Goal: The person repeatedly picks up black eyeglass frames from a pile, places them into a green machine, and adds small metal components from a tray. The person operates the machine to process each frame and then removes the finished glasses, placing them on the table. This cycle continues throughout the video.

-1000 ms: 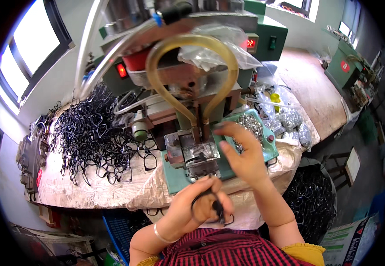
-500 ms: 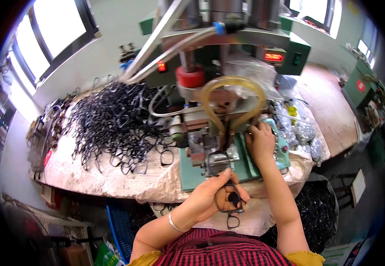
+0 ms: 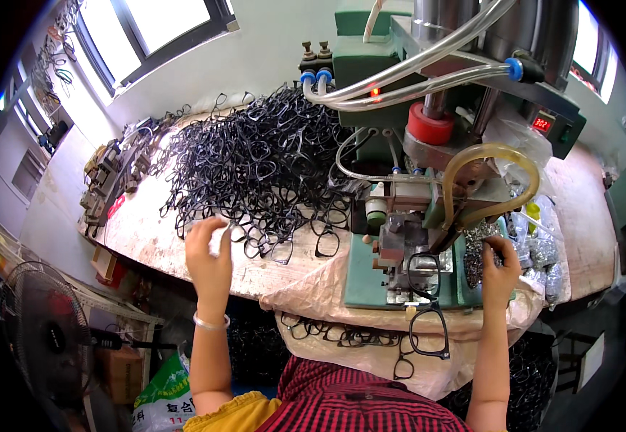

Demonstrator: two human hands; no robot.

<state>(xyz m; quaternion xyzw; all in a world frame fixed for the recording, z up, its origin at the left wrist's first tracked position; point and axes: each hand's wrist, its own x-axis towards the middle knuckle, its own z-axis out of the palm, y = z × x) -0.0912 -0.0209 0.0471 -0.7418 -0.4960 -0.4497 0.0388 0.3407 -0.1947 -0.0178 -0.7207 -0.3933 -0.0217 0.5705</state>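
My left hand (image 3: 209, 253) reaches out to the near edge of a big heap of black eyeglass frames (image 3: 255, 162) on the bench, fingers curled against the closest frames; whether it grips one is unclear. My right hand (image 3: 501, 268) rests at the right side of the green press machine (image 3: 428, 93), fingertips in a pile of small metal parts (image 3: 476, 248). One black frame (image 3: 424, 268) lies on the machine's fixture. Another frame (image 3: 429, 333) hangs over the cloth's front edge.
Clear hoses and a yellowish tube (image 3: 489, 176) loop off the machine. Plastic bags of small parts (image 3: 543, 248) lie at the right. More frames (image 3: 341, 337) sit in the cloth (image 3: 313, 284) at my lap. Metal tooling (image 3: 104, 183) lines the bench's left; a fan (image 3: 43, 317) stands below.
My left hand let go of the frame it held near my lap and moved up and left to the heap. My right hand shifted from the fixture to the small parts.
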